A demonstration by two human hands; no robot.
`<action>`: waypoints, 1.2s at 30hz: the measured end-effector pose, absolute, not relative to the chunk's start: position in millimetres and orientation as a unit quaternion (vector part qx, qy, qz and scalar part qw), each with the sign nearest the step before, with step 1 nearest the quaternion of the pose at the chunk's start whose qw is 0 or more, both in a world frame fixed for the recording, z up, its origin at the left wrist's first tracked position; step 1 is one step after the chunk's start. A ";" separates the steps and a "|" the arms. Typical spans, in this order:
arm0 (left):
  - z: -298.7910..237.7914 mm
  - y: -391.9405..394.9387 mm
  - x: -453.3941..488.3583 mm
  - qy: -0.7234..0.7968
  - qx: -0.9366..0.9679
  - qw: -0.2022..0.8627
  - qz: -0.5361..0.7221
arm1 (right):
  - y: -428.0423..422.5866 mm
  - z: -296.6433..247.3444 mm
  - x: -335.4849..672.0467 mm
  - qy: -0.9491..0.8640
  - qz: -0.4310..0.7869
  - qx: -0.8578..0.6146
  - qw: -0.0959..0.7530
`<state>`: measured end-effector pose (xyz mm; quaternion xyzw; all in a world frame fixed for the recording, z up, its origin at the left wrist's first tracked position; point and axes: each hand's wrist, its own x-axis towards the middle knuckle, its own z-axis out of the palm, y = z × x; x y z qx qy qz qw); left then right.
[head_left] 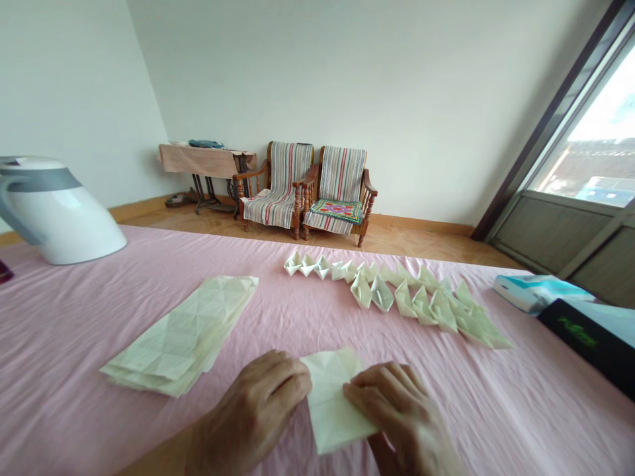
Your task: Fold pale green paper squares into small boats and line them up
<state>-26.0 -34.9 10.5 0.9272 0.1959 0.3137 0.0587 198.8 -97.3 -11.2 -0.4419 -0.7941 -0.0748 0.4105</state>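
Between my hands is a square sheet of pale paper (331, 403) with crease lines across it, just above or on the pink cloth. My left hand (260, 403) is closed on the sheet's upper left edge, thumb and fingers together. At the right edge my right hand (397, 413) pinches the paper, its thumb tucked beneath. To the left lies a stack of creased paper sheets (186, 334), fanned a little. Folded paper boats (421, 304) stand in two rough rows beyond the hands, several of them nested close together at the right.
A white and grey jug (82, 215) stands at the far left of the pink-covered table (278, 311). On the right lie a tissue pack (540, 291) and a black box (585, 340). Two wooden armchairs (305, 188) and a cloth-draped sewing table (203, 160) stand by the wall.
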 end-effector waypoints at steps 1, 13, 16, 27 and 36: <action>10.8 -34.5 -25.8 0.195 0.930 0.060 0.307 | -98.3 -12.9 195.4 -0.793 -0.101 -0.428 0.422; 13.4 -38.2 -23.8 0.211 0.939 0.186 0.199 | -104.6 -14.0 193.3 -0.818 -0.001 -0.470 0.332; 13.1 -36.8 -22.8 0.220 0.923 0.227 0.217 | -101.1 -24.8 196.2 -0.762 0.030 -0.509 0.400; -3.3 -36.2 -26.1 0.366 0.825 0.331 0.277 | -94.9 -55.8 198.9 -0.679 0.100 -0.601 0.410; -11.5 -34.2 -24.7 0.365 0.825 0.305 0.304 | -92.2 -68.9 190.8 -0.642 0.104 -0.603 0.462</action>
